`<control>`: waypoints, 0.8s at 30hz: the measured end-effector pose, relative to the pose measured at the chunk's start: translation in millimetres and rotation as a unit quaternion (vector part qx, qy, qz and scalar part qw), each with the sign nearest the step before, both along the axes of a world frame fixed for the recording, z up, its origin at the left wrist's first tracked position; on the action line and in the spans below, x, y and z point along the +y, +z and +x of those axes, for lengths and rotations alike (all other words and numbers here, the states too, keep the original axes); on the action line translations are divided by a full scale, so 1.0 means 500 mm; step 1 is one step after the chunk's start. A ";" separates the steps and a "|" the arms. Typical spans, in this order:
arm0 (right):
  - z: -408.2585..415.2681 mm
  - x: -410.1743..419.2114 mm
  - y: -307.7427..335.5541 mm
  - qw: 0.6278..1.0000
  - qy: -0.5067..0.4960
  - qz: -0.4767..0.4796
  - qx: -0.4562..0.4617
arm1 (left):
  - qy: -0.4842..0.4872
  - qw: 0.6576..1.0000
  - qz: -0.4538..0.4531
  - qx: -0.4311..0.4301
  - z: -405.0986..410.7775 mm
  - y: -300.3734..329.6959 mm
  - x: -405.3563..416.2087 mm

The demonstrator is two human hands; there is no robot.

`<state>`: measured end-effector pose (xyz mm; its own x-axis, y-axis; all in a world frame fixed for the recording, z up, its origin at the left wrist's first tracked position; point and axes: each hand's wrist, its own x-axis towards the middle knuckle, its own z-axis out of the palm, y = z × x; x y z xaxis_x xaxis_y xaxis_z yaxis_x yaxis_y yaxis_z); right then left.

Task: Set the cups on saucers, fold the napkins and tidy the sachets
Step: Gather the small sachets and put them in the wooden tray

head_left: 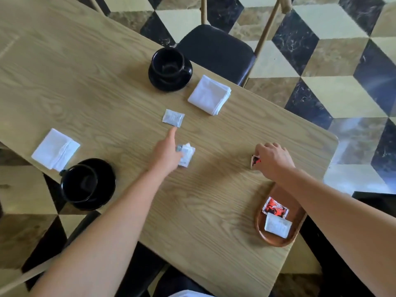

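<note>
Two black cups stand on black saucers, one at the far side (169, 65) and one at the near left (85, 185). A folded white napkin (211, 94) lies by the far cup, another (55, 148) by the near cup. My left hand (169, 154) holds white sachets (186, 154) in its curled fingers, while its forefinger points at a loose white sachet (173, 118). My right hand (273, 160) pinches a red sachet (255, 161) just above the table. A brown oval tray (260, 227) at the near right holds a red sachet (275, 207) and a white one (277, 225).
The wooden table (107, 93) has a rounded right corner. A black-cushioned chair (216, 50) stands behind the far edge. The floor is patterned in black, cream and brown tiles.
</note>
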<state>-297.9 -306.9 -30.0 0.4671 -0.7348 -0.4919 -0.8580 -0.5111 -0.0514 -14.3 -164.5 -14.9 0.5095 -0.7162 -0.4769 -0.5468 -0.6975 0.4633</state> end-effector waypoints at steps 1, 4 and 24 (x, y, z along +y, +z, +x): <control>0.000 0.001 -0.003 1.000 -0.008 0.004 0.002 | -0.023 0.999 0.007 -0.023 0.028 0.004 -0.032; -0.004 0.003 -0.010 0.999 -0.038 0.011 -0.007 | -0.067 0.994 0.036 -0.073 0.093 0.014 -0.125; -0.020 0.087 0.009 0.965 -0.209 0.003 -0.161 | -0.208 0.944 0.148 -0.209 0.148 -0.027 -0.219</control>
<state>-308.0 -263.2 -25.5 0.2603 -0.8899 -0.3747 -0.9281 -0.1235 -0.3514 59.7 -274.0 -28.2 0.4019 -0.7622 -0.5074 -0.8934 -0.4480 -0.0347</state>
